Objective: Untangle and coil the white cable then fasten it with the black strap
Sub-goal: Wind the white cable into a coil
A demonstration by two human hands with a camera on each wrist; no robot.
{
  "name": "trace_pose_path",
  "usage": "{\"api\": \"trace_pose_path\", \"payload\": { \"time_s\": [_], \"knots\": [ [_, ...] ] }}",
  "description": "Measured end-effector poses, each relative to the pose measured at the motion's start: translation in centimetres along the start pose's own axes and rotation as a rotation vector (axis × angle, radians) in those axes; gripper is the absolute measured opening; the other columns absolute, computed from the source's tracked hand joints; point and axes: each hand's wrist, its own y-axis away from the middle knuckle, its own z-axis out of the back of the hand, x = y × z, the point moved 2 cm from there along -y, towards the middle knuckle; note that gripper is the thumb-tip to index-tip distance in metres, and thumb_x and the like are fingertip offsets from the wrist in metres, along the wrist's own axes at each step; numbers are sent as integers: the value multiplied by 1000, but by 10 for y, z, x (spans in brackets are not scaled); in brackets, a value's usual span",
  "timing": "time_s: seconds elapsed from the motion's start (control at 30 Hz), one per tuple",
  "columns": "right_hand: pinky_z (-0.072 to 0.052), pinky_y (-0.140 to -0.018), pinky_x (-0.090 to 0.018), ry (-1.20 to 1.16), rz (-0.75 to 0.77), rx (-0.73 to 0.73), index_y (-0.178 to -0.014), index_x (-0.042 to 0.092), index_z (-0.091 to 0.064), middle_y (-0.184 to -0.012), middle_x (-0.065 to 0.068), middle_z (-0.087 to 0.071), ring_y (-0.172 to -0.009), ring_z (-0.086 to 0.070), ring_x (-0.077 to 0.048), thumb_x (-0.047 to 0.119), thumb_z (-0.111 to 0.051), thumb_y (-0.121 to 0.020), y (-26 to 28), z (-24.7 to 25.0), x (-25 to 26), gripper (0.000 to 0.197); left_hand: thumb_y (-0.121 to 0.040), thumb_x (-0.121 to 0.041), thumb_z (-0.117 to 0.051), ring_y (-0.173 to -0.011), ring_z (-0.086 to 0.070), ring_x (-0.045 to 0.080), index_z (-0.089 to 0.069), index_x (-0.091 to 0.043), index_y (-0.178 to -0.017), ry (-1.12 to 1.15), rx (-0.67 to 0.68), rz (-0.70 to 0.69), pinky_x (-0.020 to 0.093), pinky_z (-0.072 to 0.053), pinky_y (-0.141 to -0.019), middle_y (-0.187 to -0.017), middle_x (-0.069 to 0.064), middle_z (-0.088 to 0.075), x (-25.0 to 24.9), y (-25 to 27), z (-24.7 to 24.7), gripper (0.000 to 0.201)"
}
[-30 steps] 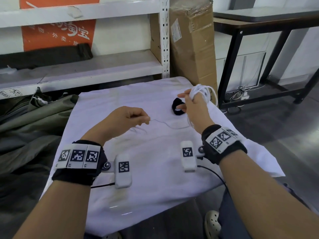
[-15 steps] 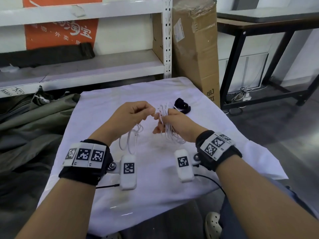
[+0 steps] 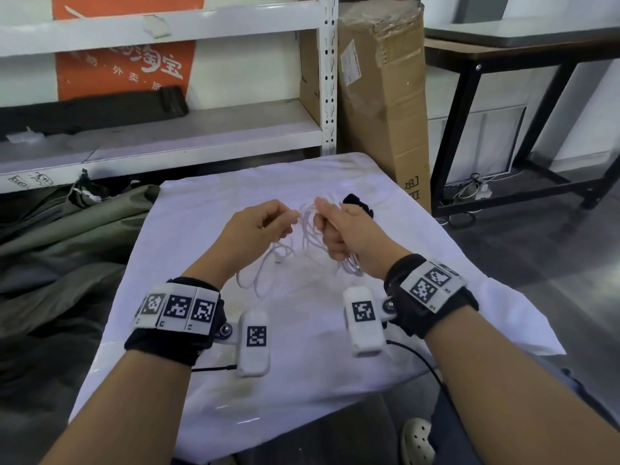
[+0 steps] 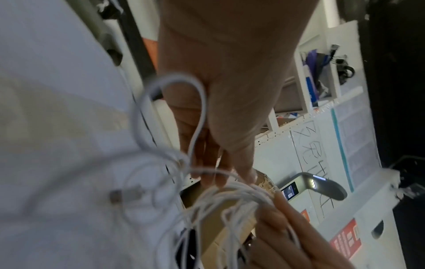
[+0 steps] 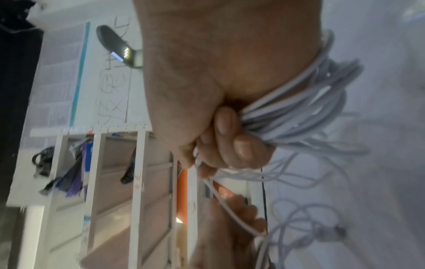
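While the orange sign (image 3: pixel 124 45) reads 外卖, right hand (image 3: pixel 349 229) grips the white cable (image 3: pixel 285 253) bundle, left hand (image 3: pixel 258 226) pinches a strand; hands sit slightly further apart than before.

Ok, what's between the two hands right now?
In the head view, only thin white cable spans the gap: the right hand grips the coiled loops, the left hand pinches a strand.

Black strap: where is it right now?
In the head view the black fabric strap lies on the white cloth at the table's far right, just beyond the right hand, which grips the white cable coil.
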Motion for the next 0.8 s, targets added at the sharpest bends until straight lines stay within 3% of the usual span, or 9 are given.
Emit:
{"api": "trace_pose_path", "payload": {
  "time_s": [0.1, 0.2, 0.33, 0.43, 0.5, 0.6, 0.7, 0.8],
  "knots": [
    [-22, -37, -19, -172, -1, -111, -65, 14, -44, -41, 7, -25, -34, -19, -9, 35, -41, -101, -3, 11, 5, 41, -91, -31, -60, -75, -60, -1, -70, -23, -93, -175, 28, 35, 13, -43, -63, -87, -10, -70, 10, 2, 4, 13],
    [-24, -35, -20, -298, -12, -184, -66, 14, -43, -42, 6, -21, -33, -18, -8, 34, -39, -101, -5, 19, 5, 40, -94, -25, -56, -48, -53, 4, -72, -19, -91, 29, -7, 112, 12, -40, -47, -69, 0, -69, 13, 3, 7, 18],
    [-23, -34, -16, -456, -52, -289, -65, 15, -43, -38, 7, -23, -30, -18, -8, 34, -38, -102, -12, 32, 3, 42, -98, -18, -46, -44, -50, 9, -66, -12, -91, 212, -175, 229, 19, -42, -47, -69, 6, -64, 18, 0, 13, 23],
    [-23, -33, -14, -533, -72, -366, -65, 15, -41, -35, 8, -24, -27, -19, -7, 34, -36, -102, -18, 39, -3, 42, -101, -15, -41, -54, -60, 9, -59, -7, -89, 531, -276, 353, 17, -49, -53, -75, 4, -62, 22, 0, 11, 23],
    [-24, -33, -13, -574, -61, -433, -66, 14, -39, -34, 8, -24, -26, -19, -7, 31, -34, -102, -20, 45, -6, 40, -102, -14, -38, -50, -61, 7, -55, -6, -83, 852, -350, 450, 19, -52, -55, -73, 4, -60, 27, -1, 10, 27],
    [-26, -32, -13, -659, -43, -533, -65, 13, -38, -32, 7, -24, -25, -20, -9, 28, -34, -102, -21, 56, -9, 40, -104, -15, -35, -39, -54, 5, -51, -6, -80, 1194, -447, 548, 15, -43, -40, -66, 3, -57, 38, -4, 16, 30],
    [-25, -32, -11, -722, -24, -609, -64, 13, -37, -32, 6, -24, -24, -20, -10, 27, -33, -102, -19, 63, -10, 40, -104, -18, -34, -33, -38, 3, -49, -12, -80, 1050, -457, 552, 15, -24, -31, -69, -2, -47, 44, -4, 23, 29],
    [-25, -33, -11, -764, 11, -697, -63, 15, -33, -31, 6, -23, -24, -20, -11, 26, -32, -101, -13, 75, -9, 39, -104, -21, -33, -31, -33, 5, -48, -16, -78, 915, -573, 571, 17, -19, -32, -67, -4, -42, 54, 0, 35, 30]
  ]
}}
